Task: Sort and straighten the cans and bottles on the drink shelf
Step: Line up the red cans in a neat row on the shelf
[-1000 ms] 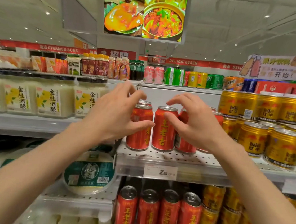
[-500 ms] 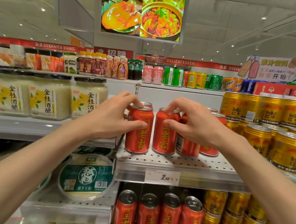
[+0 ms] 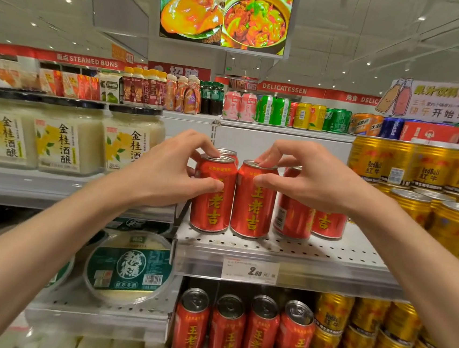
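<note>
Red cans (image 3: 253,201) showing yellow characters, gold cans (image 3: 430,168) carrying red lettering, pale jars (image 3: 66,138) wearing yellow-flower labels under black lids, white perforated shelf (image 3: 313,252), green-labelled tub (image 3: 129,268)

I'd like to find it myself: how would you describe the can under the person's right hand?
Find the perforated shelf with the 2.60 price tag, left of the gold cans. At its front edge stand two red cans side by side. The right hand grips the right one; unlike the red cans behind it, its yellow characters face squarely forward.
</note>
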